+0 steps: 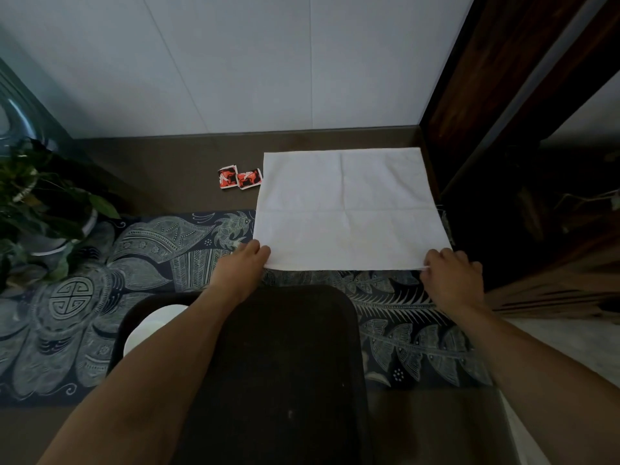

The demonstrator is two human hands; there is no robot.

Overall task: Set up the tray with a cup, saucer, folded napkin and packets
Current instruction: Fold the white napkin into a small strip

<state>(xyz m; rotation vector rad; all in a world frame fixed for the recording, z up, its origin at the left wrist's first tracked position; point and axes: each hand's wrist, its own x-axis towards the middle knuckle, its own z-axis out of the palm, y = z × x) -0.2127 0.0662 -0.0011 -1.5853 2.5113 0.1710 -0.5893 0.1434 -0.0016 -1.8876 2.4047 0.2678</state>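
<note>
My left hand (246, 263) pinches the near left corner of the white square cloth napkin (349, 209), and my right hand (449, 275) pinches its near right corner. The napkin lies spread flat and unfolded, just beyond the dark rectangular plastic tray (288, 357).

The fold, as I judge it, is where this could slip. If one hand lifts higher than the other, the edges will land askew and the fold will sit crooked against the creases already in the cloth.

The two small red-and-white packets (239, 178) lie just beside the napkin's far left edge, so a flick of cloth could brush them further from the tray.

On the tray's left side a white round dish (151, 325), probably the saucer, shows under my left forearm; a dropped elbow could knock it.
</note>
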